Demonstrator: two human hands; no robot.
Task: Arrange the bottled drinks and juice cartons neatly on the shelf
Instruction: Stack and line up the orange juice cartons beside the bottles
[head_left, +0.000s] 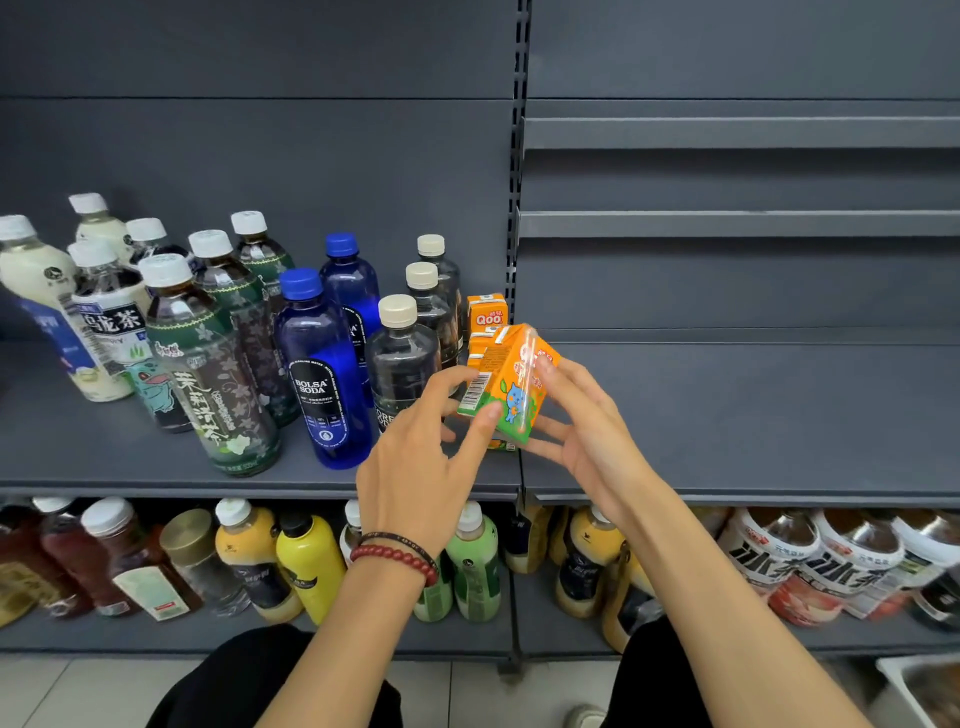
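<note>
An orange juice carton (511, 382) is tilted in the air above the grey shelf (727, 415), held between both hands. My left hand (421, 467) pinches its left side and lower corner. My right hand (582, 421) grips its right side with curled fingers. Behind it, more orange cartons (485, 312) stand at the right end of the left shelf section. Rows of bottles fill that section: blue soda bottles (324, 374), dark clear bottles with cream caps (402, 358), green tea bottles (208, 374) and milky white bottles (47, 301).
The right shelf section is bare grey metal, with two narrow ledges (727, 223) above it. A slotted upright (517, 156) divides the sections. The lower shelf holds yellow, green and red bottles (306, 566) and white-labelled tea bottles (810, 561). My knees are at the bottom.
</note>
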